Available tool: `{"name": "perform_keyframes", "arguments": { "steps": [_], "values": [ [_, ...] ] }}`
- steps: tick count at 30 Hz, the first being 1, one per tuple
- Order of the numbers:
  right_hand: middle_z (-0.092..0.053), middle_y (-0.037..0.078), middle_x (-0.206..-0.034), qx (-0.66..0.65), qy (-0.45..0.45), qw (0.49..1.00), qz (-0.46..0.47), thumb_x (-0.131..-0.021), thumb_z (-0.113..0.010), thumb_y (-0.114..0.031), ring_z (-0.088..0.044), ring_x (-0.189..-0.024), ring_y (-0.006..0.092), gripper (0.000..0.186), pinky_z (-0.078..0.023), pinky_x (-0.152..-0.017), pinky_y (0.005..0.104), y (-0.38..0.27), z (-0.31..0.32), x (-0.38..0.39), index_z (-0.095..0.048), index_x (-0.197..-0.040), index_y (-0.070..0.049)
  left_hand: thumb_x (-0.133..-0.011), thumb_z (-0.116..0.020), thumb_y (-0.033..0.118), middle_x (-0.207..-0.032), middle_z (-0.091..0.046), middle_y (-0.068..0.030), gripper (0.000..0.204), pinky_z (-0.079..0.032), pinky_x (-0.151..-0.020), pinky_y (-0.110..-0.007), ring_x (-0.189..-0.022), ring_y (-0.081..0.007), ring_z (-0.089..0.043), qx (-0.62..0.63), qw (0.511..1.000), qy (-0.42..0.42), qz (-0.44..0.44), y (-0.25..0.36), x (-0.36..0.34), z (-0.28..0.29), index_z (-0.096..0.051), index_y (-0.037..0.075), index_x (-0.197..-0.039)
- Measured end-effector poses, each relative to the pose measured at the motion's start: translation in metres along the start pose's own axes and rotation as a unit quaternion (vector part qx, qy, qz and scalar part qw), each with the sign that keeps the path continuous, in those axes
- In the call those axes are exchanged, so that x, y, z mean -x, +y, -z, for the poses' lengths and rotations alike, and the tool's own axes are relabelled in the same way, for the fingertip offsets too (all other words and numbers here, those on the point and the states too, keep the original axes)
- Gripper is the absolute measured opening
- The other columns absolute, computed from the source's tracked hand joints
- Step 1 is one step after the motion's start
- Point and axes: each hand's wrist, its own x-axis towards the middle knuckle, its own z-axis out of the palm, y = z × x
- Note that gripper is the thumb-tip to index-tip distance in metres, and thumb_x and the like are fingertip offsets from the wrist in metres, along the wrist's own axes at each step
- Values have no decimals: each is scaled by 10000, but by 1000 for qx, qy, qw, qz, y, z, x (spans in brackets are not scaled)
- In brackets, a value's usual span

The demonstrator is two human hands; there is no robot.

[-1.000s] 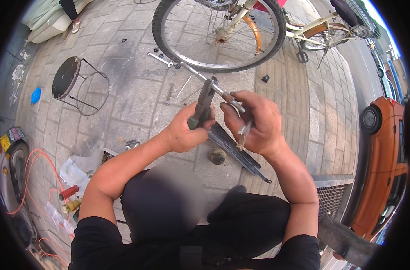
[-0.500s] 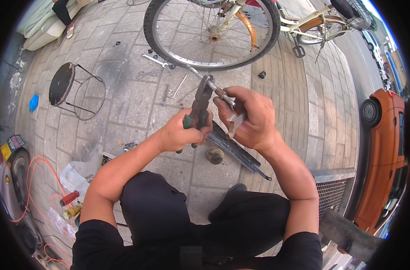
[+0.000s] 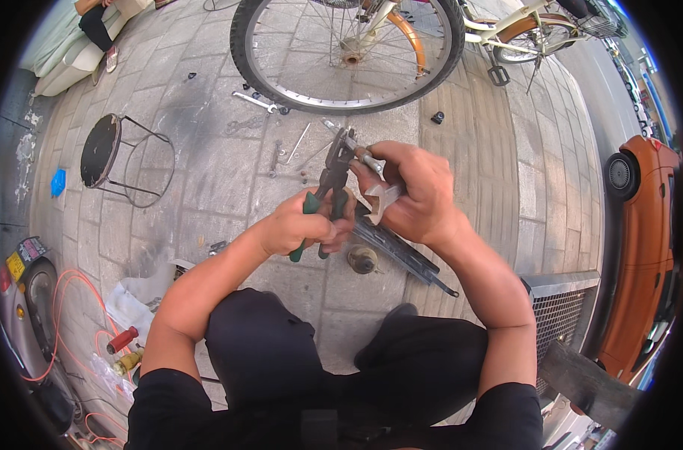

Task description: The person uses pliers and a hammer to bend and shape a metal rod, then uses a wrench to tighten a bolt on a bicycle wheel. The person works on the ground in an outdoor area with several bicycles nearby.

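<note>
My left hand (image 3: pixel 300 223) is closed round the green-handled pliers (image 3: pixel 335 171). Their dark jaws point away from me and meet a silvery metal rod (image 3: pixel 369 160), apparently gripping it. The rod's near end lies in the closed fingers of my right hand (image 3: pixel 424 191), while its far end sticks out past the jaws. A bent, light-grey metal piece (image 3: pixel 382 204) also sits in my right palm; what shape it has under the fingers is hidden. Just beyond both hands stands a bicycle wheel (image 3: pixel 296 99) with a black tyre.
On the paving lie an open-ended wrench (image 3: pixel 255 102), a thin rod (image 3: pixel 299 142), a long black part (image 3: pixel 405 255) and a small round can (image 3: pixel 362 260). A round stool (image 3: pixel 101 150) stands left. Orange hose (image 3: pixel 60 300) and a red-handled tool (image 3: pixel 121 340) lie lower left. A metal grate (image 3: pixel 562 322) is at right.
The rod shows less of its length beyond the pliers' jaws and points more steeply. My right hand has tipped slightly, and the whole view has shifted a little. Both hands keep their holds.
</note>
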Motion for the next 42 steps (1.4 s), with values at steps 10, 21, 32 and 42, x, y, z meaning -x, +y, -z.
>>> {"name": "perform_keyframes", "arguments": {
  "steps": [10,21,32,42],
  "values": [
    [-648,102,-691,13,12,990,-142,-806,-819,-228,-680,-637,367,296,-525,-551,491,-19,57,-16,-577,-854,-64,-856,-581,49,-881,-489,-39,340,-429,-659,-364,-713,-164,-472,-98,992,79,9,40,-17,-52,-516,67,-1189],
    [-736,147,-756,-29,223,795,-563,-859,-809,-219,-737,-699,373,288,-573,-607,444,-245,201,-2,-701,-1070,-55,-891,-563,37,-851,-471,-1,217,-418,-671,-360,-725,-162,-450,-26,961,57,268,49,48,-290,-531,139,-1079],
    [-729,163,-768,57,395,557,-728,-1029,-714,-370,-728,-732,382,324,-559,-673,452,-572,276,-43,-721,-1150,-70,-822,-536,11,-807,-512,-44,196,-465,-626,-369,-669,-179,-500,-183,804,-133,549,103,158,-474,-526,86,-1003],
    [-701,213,-834,90,444,575,-682,-1057,-664,-354,-666,-773,468,282,-503,-661,520,-695,276,15,-693,-1069,-74,-924,-595,151,-815,-537,-5,148,-467,-639,-406,-684,-182,-519,-218,784,-121,569,45,166,-547,-569,166,-1069]
  ]
}}
